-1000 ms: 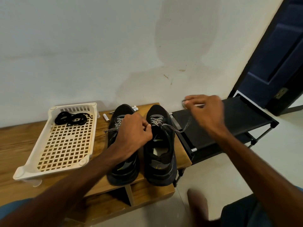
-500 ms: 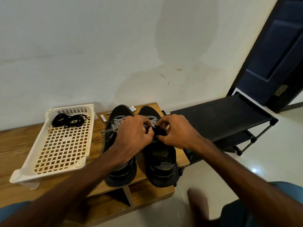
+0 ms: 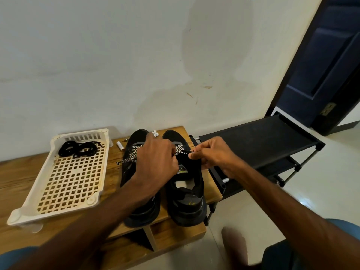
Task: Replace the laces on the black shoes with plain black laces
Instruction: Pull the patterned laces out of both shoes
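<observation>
Unlacing step here: right hand (image 3: 212, 155) has its fingers pinching the zigzag lace (image 3: 180, 149) on the right shoe (image 3: 187, 184). Left hand (image 3: 155, 162) is curled over the eyelets (can't tell what it grips). Next I'd reckon: draw that lace out row by row. Plain black laces (image 3: 78, 149) sit in the white basket (image 3: 78, 133) on the wooden counter (image 3: 17, 172). Black rack (image 3: 253, 141) and dark door (image 3: 321, 75) are off right.

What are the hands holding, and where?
Right hand pinches the black-and-white zigzag woven lace near its free end; left hand covers the black fabric shoe, grip hidden.
</observation>
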Demonstrator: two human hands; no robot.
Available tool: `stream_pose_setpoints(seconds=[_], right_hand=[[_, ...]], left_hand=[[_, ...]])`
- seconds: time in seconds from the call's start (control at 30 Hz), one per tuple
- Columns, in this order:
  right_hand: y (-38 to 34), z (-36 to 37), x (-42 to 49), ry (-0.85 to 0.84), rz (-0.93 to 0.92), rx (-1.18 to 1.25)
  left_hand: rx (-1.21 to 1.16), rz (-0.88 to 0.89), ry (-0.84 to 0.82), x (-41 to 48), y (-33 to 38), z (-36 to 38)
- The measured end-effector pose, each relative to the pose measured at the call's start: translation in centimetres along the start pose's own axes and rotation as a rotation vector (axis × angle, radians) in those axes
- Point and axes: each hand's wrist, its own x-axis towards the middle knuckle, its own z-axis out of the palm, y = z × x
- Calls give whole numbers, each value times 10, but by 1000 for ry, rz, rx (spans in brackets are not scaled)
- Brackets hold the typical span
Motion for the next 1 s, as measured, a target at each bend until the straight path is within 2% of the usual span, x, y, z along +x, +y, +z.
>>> stream_pose_setpoints(seconds=[0.2,0.37,0.5,0.57,0.63,0.7,0.8,0.9,1.0], right_hand=[[1,5,2,59,-23,-95],[-1,3,2,80,-4,-97],[-1,2,4,116,-10,-163],[-1,1,4,128,-9,-170],[-1,4,5,139,-18,-199],[-1,9,5,158,-45,-261],[-1,11,5,198,-88,-341],[-2,13,2,223,-131,-405],[-1,12,-3,259,-174,-508]], left_hand=[[143,110,-36,12,24,14],[51,138,-13,17,21,16],[-304,-67,48,30,-8,2],[-407,-172,-30,41,-32,-7],[-407,-221,-169,42,-46,-12],[-398,-177,-201,38,-46,-8],[-377,38,-109,26,-23,-2],[-182,237,-82,15,2,8],[-63,288,-56,12,16,14]])
